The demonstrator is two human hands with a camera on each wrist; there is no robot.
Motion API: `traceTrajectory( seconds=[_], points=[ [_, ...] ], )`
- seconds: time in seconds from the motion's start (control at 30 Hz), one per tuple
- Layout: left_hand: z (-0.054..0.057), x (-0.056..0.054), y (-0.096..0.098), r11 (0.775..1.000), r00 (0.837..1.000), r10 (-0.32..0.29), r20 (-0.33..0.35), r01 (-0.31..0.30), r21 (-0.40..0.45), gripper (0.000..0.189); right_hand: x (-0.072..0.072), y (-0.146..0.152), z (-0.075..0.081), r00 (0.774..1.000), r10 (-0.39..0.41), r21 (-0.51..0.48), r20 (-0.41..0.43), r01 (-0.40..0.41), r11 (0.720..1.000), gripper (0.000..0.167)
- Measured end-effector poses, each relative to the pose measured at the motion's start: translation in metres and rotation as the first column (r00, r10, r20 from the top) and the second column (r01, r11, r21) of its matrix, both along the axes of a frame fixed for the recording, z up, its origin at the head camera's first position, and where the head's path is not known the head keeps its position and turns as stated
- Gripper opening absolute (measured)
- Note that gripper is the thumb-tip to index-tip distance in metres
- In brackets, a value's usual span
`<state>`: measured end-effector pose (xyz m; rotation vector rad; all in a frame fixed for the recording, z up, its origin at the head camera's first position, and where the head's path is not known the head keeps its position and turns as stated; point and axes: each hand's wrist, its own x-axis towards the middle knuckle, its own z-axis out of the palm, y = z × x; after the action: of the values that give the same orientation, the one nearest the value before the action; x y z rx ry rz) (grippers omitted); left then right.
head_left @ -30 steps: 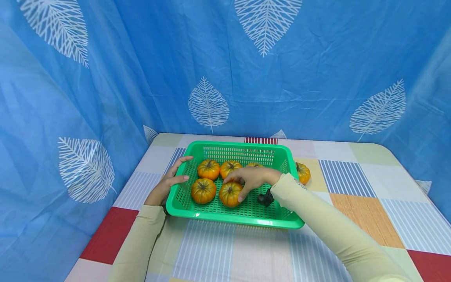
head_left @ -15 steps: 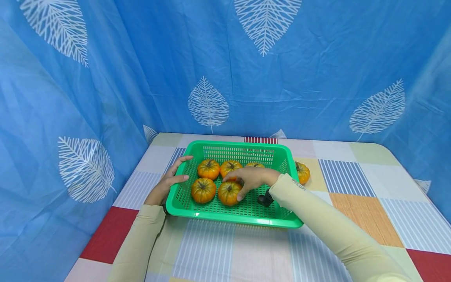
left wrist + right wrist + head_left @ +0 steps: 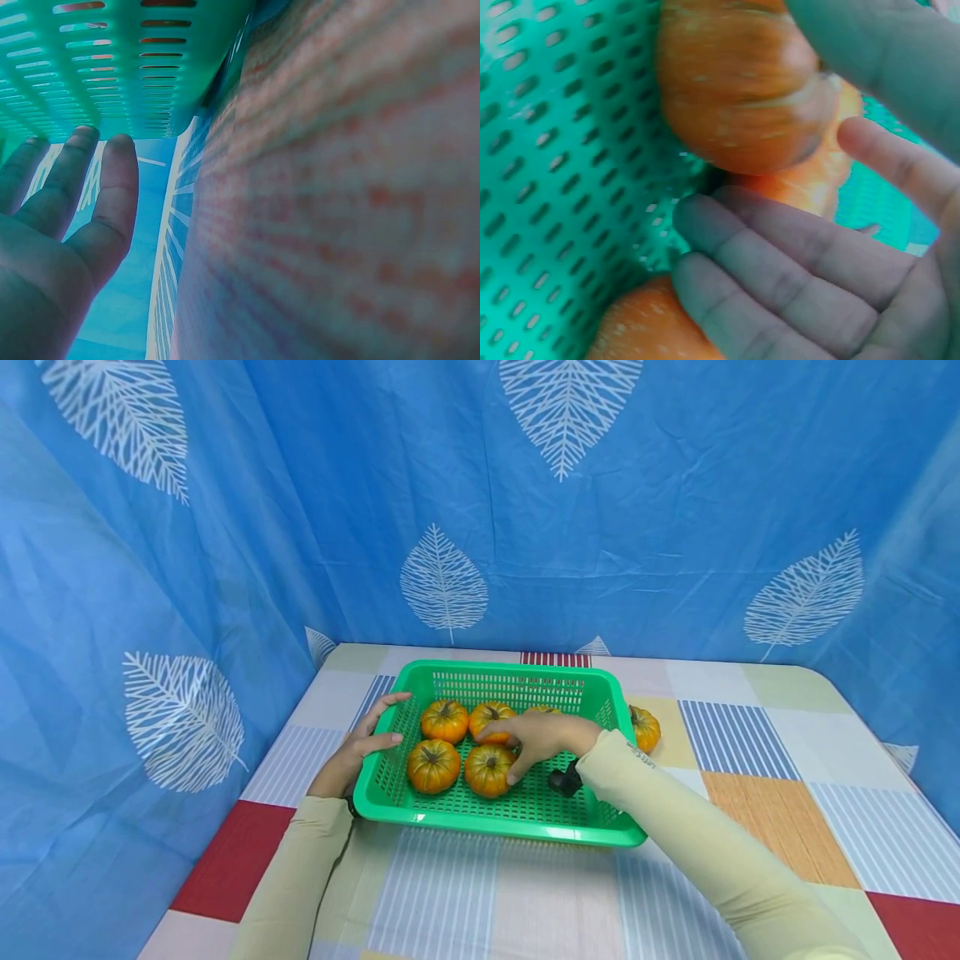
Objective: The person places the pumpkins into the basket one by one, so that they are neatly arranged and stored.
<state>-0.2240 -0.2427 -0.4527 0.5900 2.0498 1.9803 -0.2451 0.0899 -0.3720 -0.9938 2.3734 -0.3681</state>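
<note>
A green plastic basket with slotted walls holds several small ribbed orange pumpkins. My left hand is at its left side, thumb and index finger reaching over the rim. In the left wrist view, the other fingers of that hand are straight, tips at the outside of the wall. Inside the basket, my right hand is above and right of the front middle pumpkin. Its thumb is beside that pumpkin; the right wrist view shows straight fingers between pumpkins, gripping none. The back right pumpkin is partly hidden by this hand.
Another pumpkin lies on the table, just outside the basket's right wall. A patchwork cloth covers the table. Blue leaf-print curtains hang behind it and at the sides. A black wrist camera hangs under the right wrist.
The front middle pumpkin has shifted very slightly left. My right hand's fingers have loosened and straightened away from it. The left hand and the basket stay in place.
</note>
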Motion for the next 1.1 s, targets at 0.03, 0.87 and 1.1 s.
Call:
traceTrajectory(
  seconds=[0.03, 0.87, 1.1],
  points=[
    [0.000, 0.000, 0.000, 1.000, 1.000, 0.001, -0.002, -0.001, -0.001, 0.074, 0.000, 0.001, 0.001, 1.000, 0.003, 0.000, -0.003, -0.003, 1.000, 0.077],
    [0.000, 0.001, 0.001, 1.000, 1.000, 0.001, 0.000, -0.001, 0.007, 0.074, 0.007, 0.035, 0.040, 0.997, -0.006, -0.269, 0.078, 0.027, 0.963, 0.070],
    [-0.001, -0.001, 0.001, 1.000, 1.000, 0.013, -0.014, -0.013, -0.015, 0.075, 0.008, 0.049, 0.044, 0.995, -0.029, -0.398, 0.091, 0.063, 0.915, 0.064]
  ],
)
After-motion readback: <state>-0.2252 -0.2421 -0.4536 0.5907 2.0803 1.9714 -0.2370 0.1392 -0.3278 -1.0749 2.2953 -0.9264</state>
